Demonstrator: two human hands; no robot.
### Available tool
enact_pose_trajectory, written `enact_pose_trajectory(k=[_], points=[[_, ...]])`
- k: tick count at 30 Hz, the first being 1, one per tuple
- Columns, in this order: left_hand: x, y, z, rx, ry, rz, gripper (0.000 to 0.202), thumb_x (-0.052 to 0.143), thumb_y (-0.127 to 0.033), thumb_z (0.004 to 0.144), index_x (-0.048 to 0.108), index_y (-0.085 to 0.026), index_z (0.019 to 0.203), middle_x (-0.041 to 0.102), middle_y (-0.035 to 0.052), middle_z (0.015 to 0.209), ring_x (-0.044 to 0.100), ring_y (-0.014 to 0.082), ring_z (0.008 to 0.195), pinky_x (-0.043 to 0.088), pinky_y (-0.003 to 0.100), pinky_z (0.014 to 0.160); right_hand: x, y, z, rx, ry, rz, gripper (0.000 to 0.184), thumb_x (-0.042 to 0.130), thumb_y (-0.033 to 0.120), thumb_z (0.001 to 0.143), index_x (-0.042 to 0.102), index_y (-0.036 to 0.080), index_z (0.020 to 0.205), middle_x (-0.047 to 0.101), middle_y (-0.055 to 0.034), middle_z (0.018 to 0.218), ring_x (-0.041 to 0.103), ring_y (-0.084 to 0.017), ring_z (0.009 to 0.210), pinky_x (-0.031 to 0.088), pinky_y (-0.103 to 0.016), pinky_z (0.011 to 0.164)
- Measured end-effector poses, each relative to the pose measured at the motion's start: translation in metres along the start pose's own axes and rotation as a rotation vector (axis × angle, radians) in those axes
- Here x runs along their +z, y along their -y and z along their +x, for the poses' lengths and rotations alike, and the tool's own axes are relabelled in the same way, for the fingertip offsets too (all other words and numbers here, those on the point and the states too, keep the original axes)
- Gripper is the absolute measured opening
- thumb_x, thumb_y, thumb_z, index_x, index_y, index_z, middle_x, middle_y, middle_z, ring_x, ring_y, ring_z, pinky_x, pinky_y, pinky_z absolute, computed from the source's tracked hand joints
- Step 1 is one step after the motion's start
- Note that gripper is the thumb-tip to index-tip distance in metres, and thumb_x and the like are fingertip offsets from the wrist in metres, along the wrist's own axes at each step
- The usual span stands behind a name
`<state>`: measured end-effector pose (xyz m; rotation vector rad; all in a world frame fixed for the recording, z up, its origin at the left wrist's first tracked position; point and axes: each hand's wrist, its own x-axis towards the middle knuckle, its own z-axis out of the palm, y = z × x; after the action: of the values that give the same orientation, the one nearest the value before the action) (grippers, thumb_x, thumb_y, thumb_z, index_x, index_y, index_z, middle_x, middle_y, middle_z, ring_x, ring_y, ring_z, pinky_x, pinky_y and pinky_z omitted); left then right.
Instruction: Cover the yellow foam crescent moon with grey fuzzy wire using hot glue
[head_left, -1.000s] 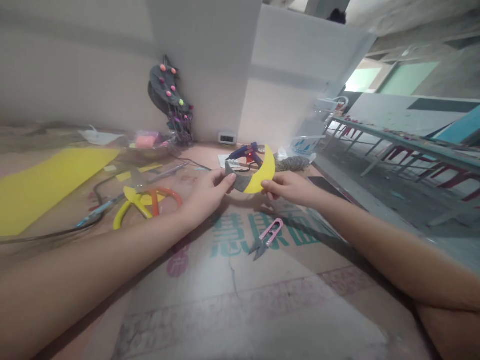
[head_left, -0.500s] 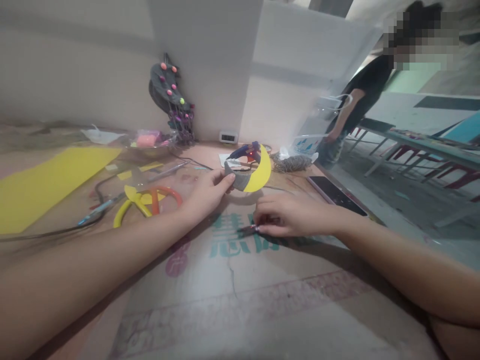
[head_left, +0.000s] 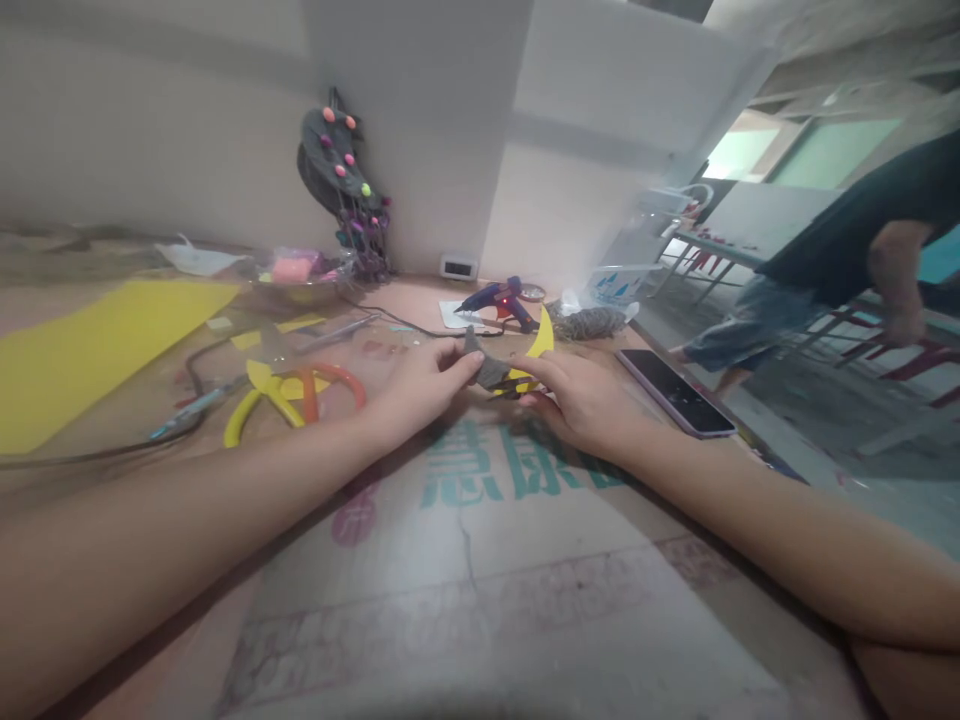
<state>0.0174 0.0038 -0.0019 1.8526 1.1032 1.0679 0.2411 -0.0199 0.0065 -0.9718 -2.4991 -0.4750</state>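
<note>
My left hand [head_left: 435,385] pinches the grey end of a crescent moon cutout, its thumb on top. The crescent [head_left: 541,335] is yellow at the far end, and grey yarn covers the part near my left fingers. My right hand [head_left: 581,400] is closed around a small dark pointed tool that looks like small scissors [head_left: 512,386]. Its blades lie at the crescent's lower edge, near where grey meets yellow. Right fingers hide part of the yellow, and I cannot tell whether the blades touch it. Behind the crescent lies a blue glue gun [head_left: 495,298] with a red light.
Left lie yellow-and-orange-handled scissors [head_left: 307,395] and a yellow sheet [head_left: 112,350]. Grey yarn [head_left: 592,322] and a phone [head_left: 675,392] sit right. A decorated grey crescent [head_left: 322,165] leans on the wall near a small digital display [head_left: 457,267]. A person [head_left: 832,250] stands beyond the table.
My right hand has moved up and forward, bringing the tool to the crescent. The crescent has tilted and sits slightly lower. The person in the background has moved right.
</note>
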Motion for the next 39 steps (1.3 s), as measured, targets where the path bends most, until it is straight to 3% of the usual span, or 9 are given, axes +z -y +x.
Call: enact_pose_trajectory(k=[10, 21, 39], points=[[0.0009, -0.0038, -0.0015, -0.025, 0.032, -0.033, 0.025, 0.055, -0.034, 0.085, 0.056, -0.018, 0.067, 0.051, -0.0044, 0.059, 0.043, 0.0116, 0.054, 0.035, 0.025, 0.057, 0.0027, -0.0011, -0.0013, 0.040, -0.038, -0.060, 0.025, 0.046, 0.029, 0.097, 0.061, 0.014, 0.110, 0.070, -0.0112, 0.093, 0.063, -0.022, 0.076, 0.045, -0.031, 0.064], [0.0013, -0.0021, -0.0002, -0.058, 0.056, -0.034, 0.027, 0.054, -0.038, 0.084, 0.053, -0.018, 0.066, 0.050, -0.0035, 0.060, 0.046, 0.0120, 0.057, 0.034, 0.025, 0.055, 0.0070, -0.0031, -0.0019, 0.039, -0.011, -0.121, 0.024, 0.049, 0.029, 0.096, 0.064, 0.017, 0.110, 0.069, -0.0088, 0.086, 0.062, -0.020, 0.072, 0.039, -0.028, 0.061], [0.0018, 0.0015, -0.0001, -0.124, 0.158, -0.152, 0.031, 0.055, -0.043, 0.083, 0.048, -0.020, 0.064, 0.042, -0.0067, 0.048, 0.034, 0.0076, 0.040, 0.024, 0.022, 0.041, 0.0055, -0.0016, -0.0031, 0.025, -0.002, -0.074, 0.024, 0.047, 0.026, 0.096, 0.065, 0.017, 0.109, 0.072, -0.0090, 0.090, 0.064, -0.020, 0.075, 0.042, -0.028, 0.063]])
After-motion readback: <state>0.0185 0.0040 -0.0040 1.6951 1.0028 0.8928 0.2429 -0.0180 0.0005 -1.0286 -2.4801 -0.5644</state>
